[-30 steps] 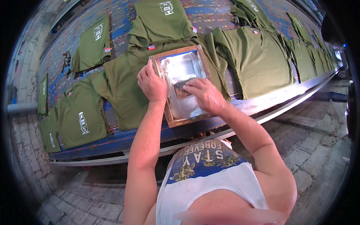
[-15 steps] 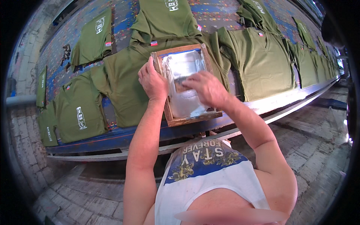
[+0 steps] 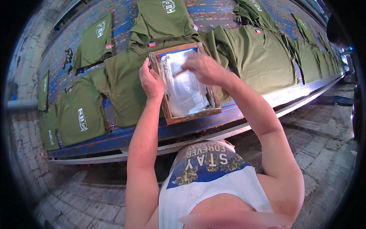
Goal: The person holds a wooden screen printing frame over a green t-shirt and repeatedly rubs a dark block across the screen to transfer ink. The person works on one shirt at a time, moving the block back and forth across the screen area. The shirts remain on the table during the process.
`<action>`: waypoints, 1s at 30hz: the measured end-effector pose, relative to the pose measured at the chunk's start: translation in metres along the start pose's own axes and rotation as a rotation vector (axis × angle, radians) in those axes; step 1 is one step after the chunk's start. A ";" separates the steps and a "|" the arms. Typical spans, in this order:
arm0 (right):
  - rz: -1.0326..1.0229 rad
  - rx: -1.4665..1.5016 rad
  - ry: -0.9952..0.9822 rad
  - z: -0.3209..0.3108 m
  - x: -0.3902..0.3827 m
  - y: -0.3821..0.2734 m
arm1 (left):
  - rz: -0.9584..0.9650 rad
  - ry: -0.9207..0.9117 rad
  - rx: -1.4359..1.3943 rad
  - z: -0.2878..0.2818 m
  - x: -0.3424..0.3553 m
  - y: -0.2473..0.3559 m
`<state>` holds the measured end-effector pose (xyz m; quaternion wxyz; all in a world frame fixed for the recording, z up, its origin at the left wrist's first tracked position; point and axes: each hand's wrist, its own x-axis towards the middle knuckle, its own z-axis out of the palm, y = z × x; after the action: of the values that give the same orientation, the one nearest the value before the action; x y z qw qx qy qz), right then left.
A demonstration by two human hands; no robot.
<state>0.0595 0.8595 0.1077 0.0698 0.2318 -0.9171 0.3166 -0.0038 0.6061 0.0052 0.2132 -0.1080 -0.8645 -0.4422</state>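
A wooden-framed printing screen point(image 3: 193, 113) lies tilted over a green T-shirt point(image 3: 127, 82) on the long table. Its mesh carries smeared white ink and a pale bottle-shaped design. My left hand point(image 3: 152, 82) grips the frame's left side, fingers at its outer edge. Over the upper part of the mesh, my right hand point(image 3: 206, 68) is closed around a small squeegee point(image 3: 178, 73); motion blurs the fingers, and only a brown edge of the tool shows.
Several green T-shirts lie along the table, among them a printed one point(image 3: 82, 110) at left and a plain one point(image 3: 263, 61) at right. More shirts point(image 3: 164, 21) lie farther back. A metal rail point(image 3: 244, 133) runs along the near edge. A pipe point(image 3: 23, 104) juts in at left.
My right hand has moved the squeegee up the mesh, away from me, uncovering the design. My left hand stays on the frame. The whole view has shifted slightly.
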 end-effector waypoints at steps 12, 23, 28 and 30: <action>-0.125 -0.091 -0.019 0.025 -0.100 -0.067 | -0.095 0.015 -0.059 0.000 0.002 -0.010; -0.069 -0.034 0.041 -0.002 0.011 0.032 | -0.190 -0.089 -0.137 -0.062 -0.076 0.032; -0.101 -0.140 0.019 0.013 -0.015 0.021 | -0.017 -0.100 -0.043 -0.066 -0.099 0.030; -0.142 -0.137 0.012 0.018 -0.045 0.000 | 0.009 -0.090 -0.031 -0.064 -0.101 0.029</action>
<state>0.0997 0.8654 0.0807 0.1130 0.2891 -0.9174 0.2490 0.1135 0.5711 0.0123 0.1743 -0.1350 -0.8658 -0.4492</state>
